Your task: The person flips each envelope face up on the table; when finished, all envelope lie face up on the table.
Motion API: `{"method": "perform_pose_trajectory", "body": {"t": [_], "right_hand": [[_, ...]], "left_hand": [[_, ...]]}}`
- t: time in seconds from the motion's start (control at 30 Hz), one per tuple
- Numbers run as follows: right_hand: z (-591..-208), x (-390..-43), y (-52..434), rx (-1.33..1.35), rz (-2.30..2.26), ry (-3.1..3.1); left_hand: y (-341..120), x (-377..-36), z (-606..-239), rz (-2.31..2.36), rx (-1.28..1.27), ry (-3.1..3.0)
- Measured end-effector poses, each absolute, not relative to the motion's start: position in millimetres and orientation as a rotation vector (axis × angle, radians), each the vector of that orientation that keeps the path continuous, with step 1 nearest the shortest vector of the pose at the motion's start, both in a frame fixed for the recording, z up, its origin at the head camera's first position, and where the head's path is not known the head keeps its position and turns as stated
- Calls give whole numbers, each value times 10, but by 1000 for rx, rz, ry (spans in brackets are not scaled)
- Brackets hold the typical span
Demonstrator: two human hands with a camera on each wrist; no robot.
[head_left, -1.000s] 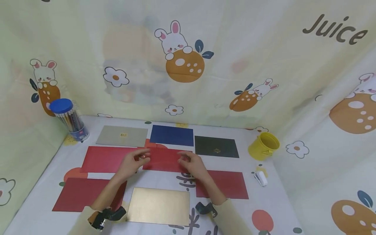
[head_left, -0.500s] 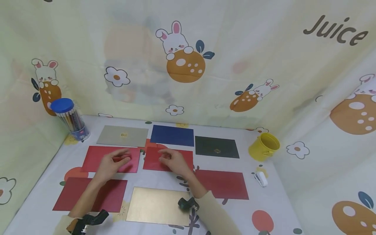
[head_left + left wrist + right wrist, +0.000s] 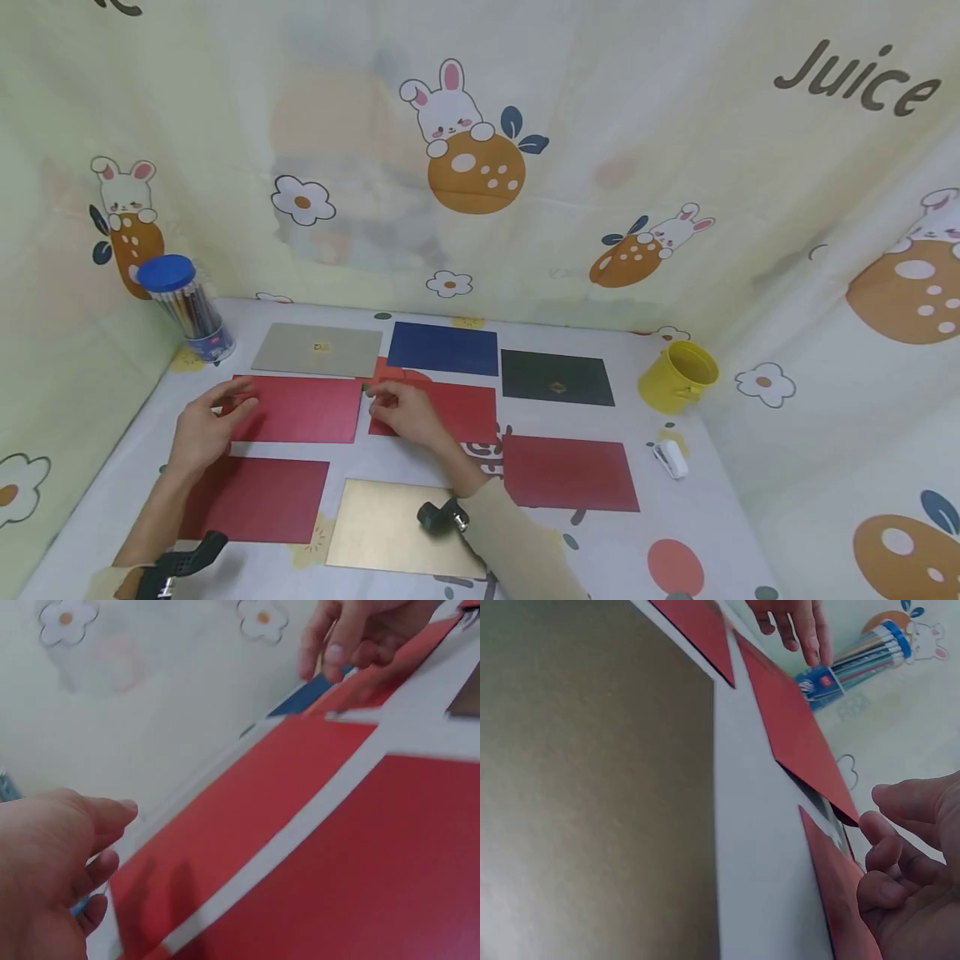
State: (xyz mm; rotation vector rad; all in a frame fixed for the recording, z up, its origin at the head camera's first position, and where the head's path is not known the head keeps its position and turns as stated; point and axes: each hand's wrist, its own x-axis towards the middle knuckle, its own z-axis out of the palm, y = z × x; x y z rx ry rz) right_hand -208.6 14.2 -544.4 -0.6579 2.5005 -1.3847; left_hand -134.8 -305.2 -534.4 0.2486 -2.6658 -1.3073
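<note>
My left hand [image 3: 201, 427] hovers at the left end of a bright red card [image 3: 303, 410], fingers loosely bent and thumb apart. In the left wrist view its shadow falls on that card, and nothing lies between the fingers. My right hand [image 3: 408, 414] is over the left end of another red card [image 3: 467, 414] in the middle, its fingers loosely curled around nothing. Below the left hand lies a darker red card [image 3: 262, 504], partly covered by the forearm. A gold card [image 3: 375, 525] lies under the right forearm.
Along the back lie a grey card [image 3: 292, 350], a blue card [image 3: 442, 348] and a dark green card [image 3: 555, 377]. Another dark red card [image 3: 570, 473] is at right. A blue-lidded pencil tub [image 3: 187, 308], a yellow bucket [image 3: 671, 383] and a small white stapler-like item [image 3: 670, 459] stand at the sides.
My left hand has moved left from the middle red card across to the far end of the left red card. My right hand has shifted left over the middle card.
</note>
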Motion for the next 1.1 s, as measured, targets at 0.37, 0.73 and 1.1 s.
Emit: {"method": "perform_pose_trajectory", "body": {"t": [0.37, 0.73, 1.1], "right_hand": [[-5470, -2065, 9, -684, -1284, 2500], [-5509, -2044, -60, -706, -1232, 2502], [-5498, -2043, -53, -701, -1238, 2539]], "left_hand": [[-3363, -1312, -5490, -1121, 307, -2849], [-3404, -1279, -5506, -1143, 357, -2891], [-3435, -1261, -5497, -1198, 382, -2855]]}}
